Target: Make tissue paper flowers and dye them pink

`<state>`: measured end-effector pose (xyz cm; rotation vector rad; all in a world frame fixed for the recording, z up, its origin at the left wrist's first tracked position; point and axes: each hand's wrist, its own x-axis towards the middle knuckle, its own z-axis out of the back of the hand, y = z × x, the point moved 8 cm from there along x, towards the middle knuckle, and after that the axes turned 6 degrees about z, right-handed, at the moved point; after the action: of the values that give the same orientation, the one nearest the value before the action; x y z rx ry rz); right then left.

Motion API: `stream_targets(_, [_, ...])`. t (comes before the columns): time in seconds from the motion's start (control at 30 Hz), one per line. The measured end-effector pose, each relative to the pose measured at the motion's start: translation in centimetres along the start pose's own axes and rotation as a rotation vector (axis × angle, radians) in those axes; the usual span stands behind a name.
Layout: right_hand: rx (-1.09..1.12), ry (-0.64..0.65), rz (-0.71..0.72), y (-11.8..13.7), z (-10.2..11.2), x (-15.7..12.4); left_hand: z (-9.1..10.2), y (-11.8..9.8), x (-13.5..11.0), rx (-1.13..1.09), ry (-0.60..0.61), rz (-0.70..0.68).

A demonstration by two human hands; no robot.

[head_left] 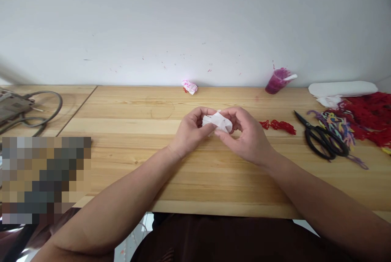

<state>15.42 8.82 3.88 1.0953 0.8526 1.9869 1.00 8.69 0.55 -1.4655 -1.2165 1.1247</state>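
Note:
A crumpled white tissue [218, 120] is held above the middle of the wooden table. My left hand [192, 129] grips its left side, the thumb pressed over the front. On the other side my right hand [246, 135] pinches it between thumb and curled fingers. Whether anything is wrapped inside the tissue cannot be seen. Just right of my right hand lies a short red yarn bundle [283, 126], partly hidden behind the hand.
Black scissors [325, 142] lie on the right beside multicoloured yarn [336, 125] and a red yarn heap [366, 115]. A white roll [343, 88], a cup of purple liquid [277, 82] and a pink-stained tissue [190, 86] are near the wall. Cables [50, 95] lie at left.

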Motion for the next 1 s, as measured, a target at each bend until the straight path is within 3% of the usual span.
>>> stream_targets(0.3, [0.125,-0.069,-0.082,-1.5,0.4,-0.1,0.2,0.3,-0.1,0.052,-0.024,-0.036])
stream_targets(0.67, [-0.026,-0.104,0.120,-0.2,0.7,0.0,-0.1,0.1,-0.3,0.066,-0.020,-0.043])
stream_targets(1.0, [-0.019,-0.085,0.144,0.6,0.4,-0.1,-0.2,-0.7,-0.5,0.094,-0.042,-0.135])
